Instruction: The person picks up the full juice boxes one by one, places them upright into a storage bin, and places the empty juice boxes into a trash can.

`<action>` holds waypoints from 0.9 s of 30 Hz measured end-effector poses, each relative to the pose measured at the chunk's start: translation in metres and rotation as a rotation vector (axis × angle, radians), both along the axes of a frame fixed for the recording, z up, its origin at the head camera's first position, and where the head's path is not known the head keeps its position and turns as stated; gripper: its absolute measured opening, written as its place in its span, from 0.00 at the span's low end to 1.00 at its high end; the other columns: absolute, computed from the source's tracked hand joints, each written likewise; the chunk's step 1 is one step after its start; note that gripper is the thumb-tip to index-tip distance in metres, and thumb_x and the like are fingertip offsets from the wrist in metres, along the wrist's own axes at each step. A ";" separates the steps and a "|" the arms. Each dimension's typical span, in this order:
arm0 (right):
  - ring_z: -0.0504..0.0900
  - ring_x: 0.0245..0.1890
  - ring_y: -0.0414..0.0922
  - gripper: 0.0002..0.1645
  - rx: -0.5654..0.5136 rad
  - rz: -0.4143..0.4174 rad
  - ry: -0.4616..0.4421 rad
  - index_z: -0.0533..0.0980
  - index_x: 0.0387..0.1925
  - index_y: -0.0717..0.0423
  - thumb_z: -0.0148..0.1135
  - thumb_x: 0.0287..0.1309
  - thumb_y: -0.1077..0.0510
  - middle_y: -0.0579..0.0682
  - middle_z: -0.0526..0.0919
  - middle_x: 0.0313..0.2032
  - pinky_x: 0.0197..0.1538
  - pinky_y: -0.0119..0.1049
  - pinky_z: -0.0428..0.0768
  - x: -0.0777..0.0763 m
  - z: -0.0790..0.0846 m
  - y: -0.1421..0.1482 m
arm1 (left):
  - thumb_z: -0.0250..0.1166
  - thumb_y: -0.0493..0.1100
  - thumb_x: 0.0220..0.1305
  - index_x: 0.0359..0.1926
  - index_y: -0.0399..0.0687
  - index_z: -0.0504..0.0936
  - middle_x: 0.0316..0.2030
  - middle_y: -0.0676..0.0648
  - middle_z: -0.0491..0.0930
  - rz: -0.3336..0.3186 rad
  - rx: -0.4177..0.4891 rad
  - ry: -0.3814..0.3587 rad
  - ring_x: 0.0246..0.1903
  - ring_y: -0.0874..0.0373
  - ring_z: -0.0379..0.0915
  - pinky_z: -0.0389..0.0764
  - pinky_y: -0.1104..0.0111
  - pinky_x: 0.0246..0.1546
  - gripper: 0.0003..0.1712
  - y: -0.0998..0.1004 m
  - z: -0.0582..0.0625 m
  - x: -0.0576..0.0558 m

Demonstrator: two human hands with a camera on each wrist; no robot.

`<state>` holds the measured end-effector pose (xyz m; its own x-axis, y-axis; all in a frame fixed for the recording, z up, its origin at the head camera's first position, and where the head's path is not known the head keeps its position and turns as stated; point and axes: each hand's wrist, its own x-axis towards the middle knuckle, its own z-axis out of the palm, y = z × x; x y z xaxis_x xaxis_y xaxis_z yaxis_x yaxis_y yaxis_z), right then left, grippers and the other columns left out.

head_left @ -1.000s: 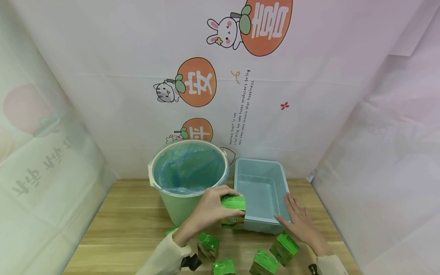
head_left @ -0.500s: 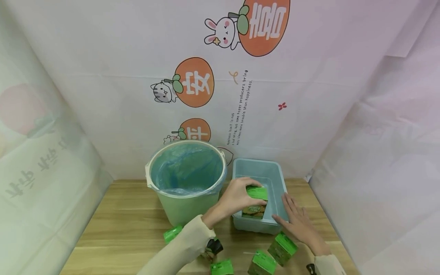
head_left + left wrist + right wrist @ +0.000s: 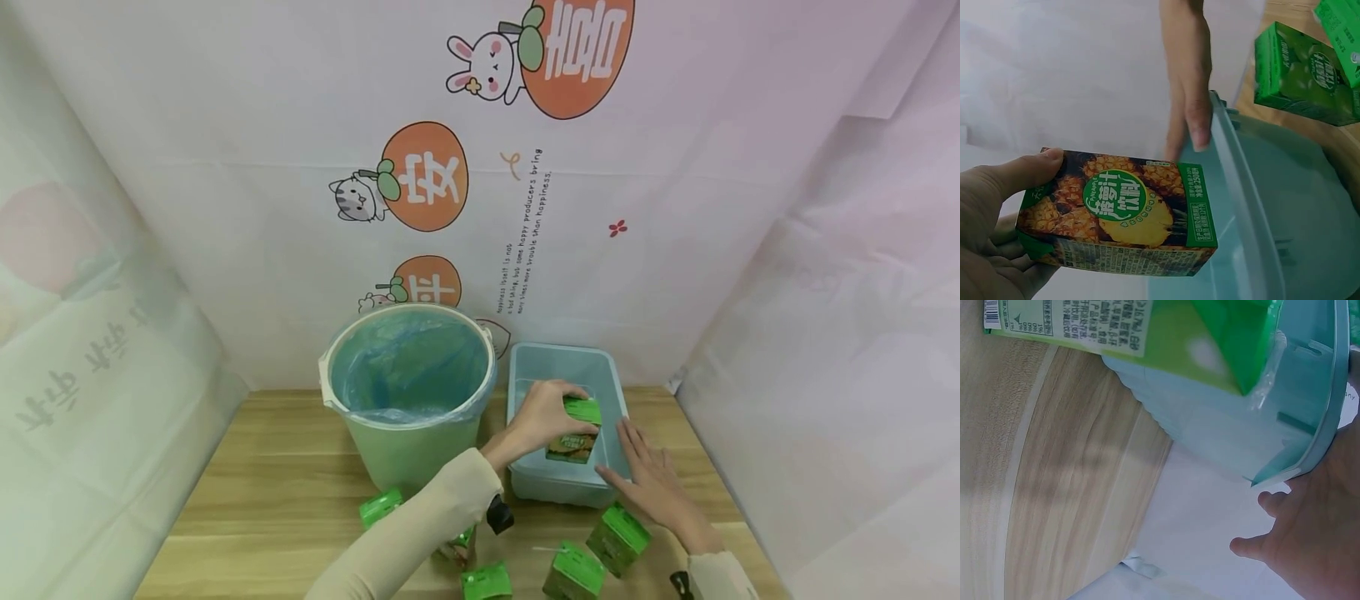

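My left hand (image 3: 547, 414) grips a pineapple juice carton (image 3: 1129, 212) by one end, thumb on one side and fingers on the other. Green-topped and printed with pineapples, the juice carton is tilted within the opening of the light blue plastic bin (image 3: 558, 483). Whether it touches the bin's floor cannot be told. My right hand (image 3: 656, 483) rests on the bin's right rim near the front corner, fingers extended. In front of the bin stand two more green juice cartons (image 3: 618, 537), close to my right wrist.
A pale green bucket (image 3: 408, 454) lined with a blue plastic bag stands left of the bin. Other green cartons (image 3: 486, 582) stand on the wooden table (image 3: 247, 500), one partly behind my left sleeve. White printed cloth (image 3: 300, 100) hangs around the table.
My left hand has carried the pineapple juice carton rightward from the bin's near left corner, over its rim, into the opening. My right hand has stayed at the rim.
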<state>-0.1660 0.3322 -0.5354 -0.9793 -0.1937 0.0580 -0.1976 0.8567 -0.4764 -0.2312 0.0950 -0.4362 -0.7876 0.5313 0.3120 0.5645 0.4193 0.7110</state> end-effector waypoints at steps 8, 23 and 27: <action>0.44 0.80 0.72 0.59 0.007 0.000 0.002 0.43 0.84 0.66 0.58 0.75 0.35 0.69 0.44 0.82 0.67 0.85 0.38 0.001 0.002 0.000 | 0.84 0.44 0.57 0.52 0.42 0.90 0.47 0.47 0.89 -0.024 -0.047 -0.005 0.33 0.70 0.79 0.77 0.81 0.31 0.23 0.024 -0.022 -0.014; 0.41 0.80 0.72 0.61 -0.029 0.018 0.018 0.36 0.85 0.62 0.58 0.75 0.35 0.71 0.42 0.82 0.67 0.84 0.36 -0.001 0.000 0.003 | 0.85 0.46 0.54 0.49 0.43 0.91 0.44 0.51 0.89 0.025 -0.219 0.022 0.37 0.68 0.80 0.77 0.82 0.32 0.23 0.056 -0.068 -0.024; 0.45 0.78 0.75 0.60 -0.031 0.030 0.076 0.39 0.84 0.65 0.59 0.75 0.37 0.74 0.45 0.80 0.67 0.85 0.38 0.002 -0.002 0.001 | 0.86 0.45 0.52 0.48 0.42 0.91 0.44 0.51 0.88 0.028 -0.231 -0.019 0.39 0.66 0.81 0.79 0.80 0.35 0.23 0.061 -0.078 -0.023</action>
<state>-0.1639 0.3335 -0.5377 -0.9656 -0.2201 0.1382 -0.2598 0.8350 -0.4850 -0.2539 0.1562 -0.5144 -0.8079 0.5645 0.1692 0.5373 0.5879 0.6047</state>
